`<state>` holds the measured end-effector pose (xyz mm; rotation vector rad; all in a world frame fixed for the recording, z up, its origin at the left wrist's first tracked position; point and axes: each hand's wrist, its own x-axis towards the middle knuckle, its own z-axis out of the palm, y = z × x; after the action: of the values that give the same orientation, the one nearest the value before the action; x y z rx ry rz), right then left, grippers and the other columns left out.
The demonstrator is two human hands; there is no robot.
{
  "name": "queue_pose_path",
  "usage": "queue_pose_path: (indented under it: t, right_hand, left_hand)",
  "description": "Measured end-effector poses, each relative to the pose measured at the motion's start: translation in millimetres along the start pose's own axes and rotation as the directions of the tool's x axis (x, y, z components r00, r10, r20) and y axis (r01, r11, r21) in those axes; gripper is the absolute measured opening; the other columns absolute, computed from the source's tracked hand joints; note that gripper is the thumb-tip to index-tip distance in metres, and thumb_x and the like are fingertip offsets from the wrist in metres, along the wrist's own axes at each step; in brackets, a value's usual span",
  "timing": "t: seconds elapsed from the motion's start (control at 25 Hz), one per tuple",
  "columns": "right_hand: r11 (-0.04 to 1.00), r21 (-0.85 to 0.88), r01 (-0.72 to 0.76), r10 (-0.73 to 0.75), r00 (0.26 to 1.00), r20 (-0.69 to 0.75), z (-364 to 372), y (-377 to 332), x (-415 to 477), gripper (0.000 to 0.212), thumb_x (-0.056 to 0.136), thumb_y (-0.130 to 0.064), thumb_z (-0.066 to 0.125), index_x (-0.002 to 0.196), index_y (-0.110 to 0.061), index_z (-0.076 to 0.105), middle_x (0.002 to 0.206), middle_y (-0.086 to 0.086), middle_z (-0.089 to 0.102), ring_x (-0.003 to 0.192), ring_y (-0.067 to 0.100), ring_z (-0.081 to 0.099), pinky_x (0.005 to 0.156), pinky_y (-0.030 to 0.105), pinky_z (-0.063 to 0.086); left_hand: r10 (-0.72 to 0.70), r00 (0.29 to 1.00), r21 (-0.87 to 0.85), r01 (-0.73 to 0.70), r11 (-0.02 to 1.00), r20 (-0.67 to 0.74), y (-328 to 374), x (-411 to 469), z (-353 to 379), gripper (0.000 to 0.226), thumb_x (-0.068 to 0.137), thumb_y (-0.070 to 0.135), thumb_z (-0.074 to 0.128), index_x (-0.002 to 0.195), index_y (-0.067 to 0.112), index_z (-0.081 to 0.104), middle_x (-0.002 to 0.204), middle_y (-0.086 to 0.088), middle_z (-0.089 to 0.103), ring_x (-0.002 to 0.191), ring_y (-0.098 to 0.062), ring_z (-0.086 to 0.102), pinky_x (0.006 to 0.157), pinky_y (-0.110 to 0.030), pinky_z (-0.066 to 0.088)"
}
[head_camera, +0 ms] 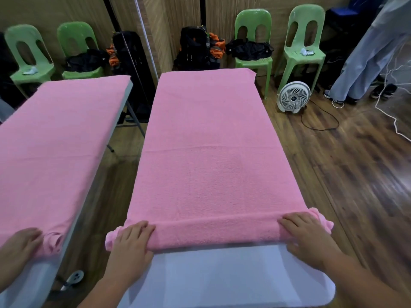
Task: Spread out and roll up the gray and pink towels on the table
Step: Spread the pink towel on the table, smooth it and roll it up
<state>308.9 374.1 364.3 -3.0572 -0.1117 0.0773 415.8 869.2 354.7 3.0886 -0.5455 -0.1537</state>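
A pink towel [211,141] lies spread flat along a white table [218,276], covering it up to the far end. The towel's near end is wound into a thick roll [213,233] that runs across the table's width. My left hand [131,240] lies palm down on the roll's left end, fingers curled over it. My right hand [308,237] presses the right end the same way. Loose towel corners stick out past both hands. No gray towel is in view.
A wall mirror [55,134] on the left repeats the table, towel and a hand. Green plastic chairs [253,54] with black bags line the far wall. A white floor fan [293,96] and cables sit right of the table, and a person's legs [364,63] stand at far right.
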Motion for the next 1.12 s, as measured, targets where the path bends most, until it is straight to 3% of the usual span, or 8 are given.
queue_pose_path:
  t: [0.12,0.2,0.36,0.48,0.68,0.88,1.0,1.12]
  right_hand:
    - [0.990,0.112,-0.084,0.088,0.996,-0.027,7,6,6,0.025,0.067,-0.024,0.060,0.090,-0.029,0.070,0.089,-0.012,0.067,0.086,0.018,0.059,0.089,0.032,0.035]
    - [0.988,0.138,-0.070,0.069,0.998,0.008,1,4,3,0.013,0.075,-0.031,0.051,0.078,-0.029,0.063,0.074,-0.015,0.060,0.074,0.016,0.053,0.080,0.032,0.036]
    - [0.980,0.159,-0.119,0.086,0.977,0.197,-13,11,9,0.032,0.083,-0.041,0.034,0.094,-0.035,0.063,0.076,-0.013,0.055,0.083,0.015,0.051,0.076,0.035,0.042]
    - [0.977,0.127,-0.173,0.156,0.979,0.129,-21,14,34,0.035,0.085,-0.039,0.038,0.107,-0.030,0.064,0.095,-0.005,0.067,0.089,0.019,0.057,0.082,0.036,0.046]
    - [0.999,0.023,0.027,-0.028,0.997,0.070,-2,2,11,0.040,0.066,-0.037,0.058,0.104,-0.025,0.066,0.104,-0.009,0.064,0.094,0.017,0.057,0.091,0.036,0.042]
    - [0.995,0.094,-0.039,0.043,0.998,-0.044,2,4,14,0.006,0.072,-0.027,0.054,0.071,-0.027,0.060,0.071,-0.011,0.059,0.072,0.016,0.051,0.076,0.034,0.040]
    - [0.995,0.087,-0.052,0.047,0.997,0.058,-10,3,-2,0.014,0.075,-0.035,0.045,0.068,-0.028,0.055,0.065,-0.013,0.052,0.071,0.013,0.048,0.066,0.029,0.032]
    - [0.989,0.095,-0.114,0.093,0.975,0.201,-14,11,9,0.028,0.083,-0.039,0.033,0.073,-0.025,0.056,0.068,-0.010,0.053,0.077,0.013,0.047,0.069,0.033,0.038]
  left_hand:
    - [-0.076,0.996,-0.126,0.071,0.989,-0.038,-7,1,2,0.031,0.079,0.034,0.046,0.102,0.033,0.066,0.105,0.012,0.066,0.096,-0.014,0.057,0.088,-0.040,0.048]
    - [-0.041,0.997,-0.154,0.031,0.988,-0.063,-10,-8,-2,0.027,0.080,0.035,0.039,0.089,0.033,0.065,0.088,0.015,0.064,0.084,-0.017,0.057,0.076,-0.039,0.047]
    - [0.061,0.998,-0.108,-0.063,0.992,-0.019,-14,-6,-18,0.018,0.080,0.039,0.035,0.082,0.040,0.054,0.064,0.012,0.057,0.070,-0.014,0.055,0.072,-0.036,0.041]
    - [-0.055,0.996,-0.042,0.053,0.998,-0.071,-15,17,-24,0.027,0.085,0.041,0.038,0.098,0.035,0.061,0.088,0.012,0.065,0.084,-0.015,0.058,0.085,-0.040,0.043]
    - [0.092,0.996,-0.030,-0.092,0.995,-0.004,0,-5,3,0.053,0.073,0.039,0.057,0.125,0.028,0.060,0.127,0.006,0.059,0.112,-0.018,0.053,0.103,-0.046,0.040]
    - [-0.009,0.997,-0.143,-0.002,0.990,-0.074,-1,4,-4,0.025,0.081,0.034,0.040,0.091,0.033,0.063,0.093,0.015,0.064,0.088,-0.015,0.053,0.081,-0.036,0.044]
    - [0.082,0.996,-0.150,-0.086,0.985,-0.036,-5,-14,-10,0.014,0.079,0.034,0.041,0.083,0.039,0.053,0.077,0.019,0.056,0.078,-0.012,0.052,0.072,-0.034,0.040]
    - [0.131,0.991,-0.163,-0.123,0.979,0.037,-9,-1,-20,0.011,0.082,0.039,0.037,0.085,0.045,0.046,0.068,0.013,0.054,0.071,-0.012,0.053,0.070,-0.036,0.042]
